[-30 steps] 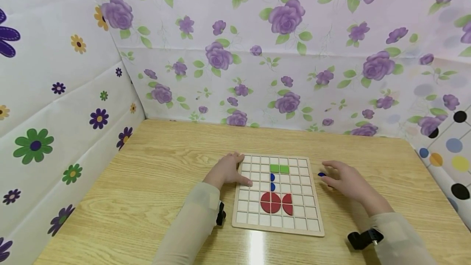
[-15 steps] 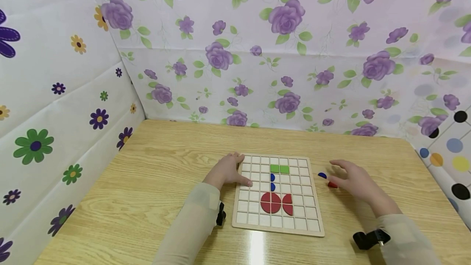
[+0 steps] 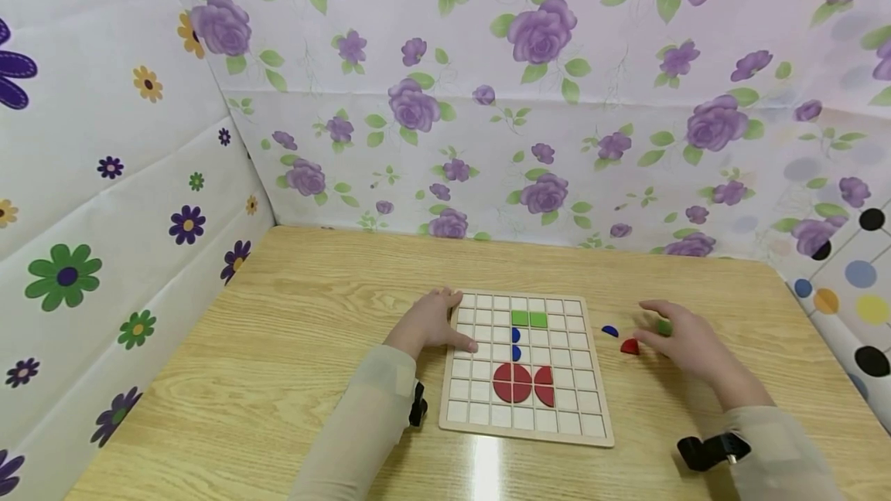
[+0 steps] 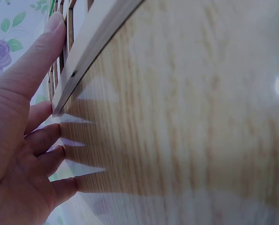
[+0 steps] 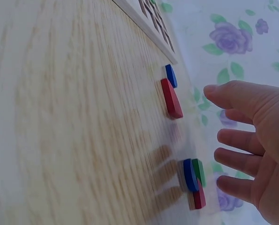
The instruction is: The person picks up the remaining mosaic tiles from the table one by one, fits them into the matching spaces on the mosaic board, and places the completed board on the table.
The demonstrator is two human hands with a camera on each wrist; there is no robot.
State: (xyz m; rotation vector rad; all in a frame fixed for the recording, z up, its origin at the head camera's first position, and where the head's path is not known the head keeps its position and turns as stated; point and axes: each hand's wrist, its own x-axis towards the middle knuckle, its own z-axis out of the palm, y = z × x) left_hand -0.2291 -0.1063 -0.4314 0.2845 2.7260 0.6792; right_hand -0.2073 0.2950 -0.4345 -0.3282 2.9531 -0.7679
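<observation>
While the left hand (image 3: 426, 321) lies along the board (image 3: 525, 434), the right hand (image 3: 685, 339) hangs over the counter (image 3: 334, 277), fingers apart and holding nothing.
To the board's right lie a blue piece (image 3: 609, 331), a red piece (image 3: 629, 346) and, bunched near the right fingers, a green piece (image 5: 199, 171) with 2 others; all should prove light, stiff, smooth and apt to slide, best pinched by their side edges between thumb and 1 finger. The right forearm slants in from the near right; the left thumb lies on the board's top, other fingers spread outside its edge.
</observation>
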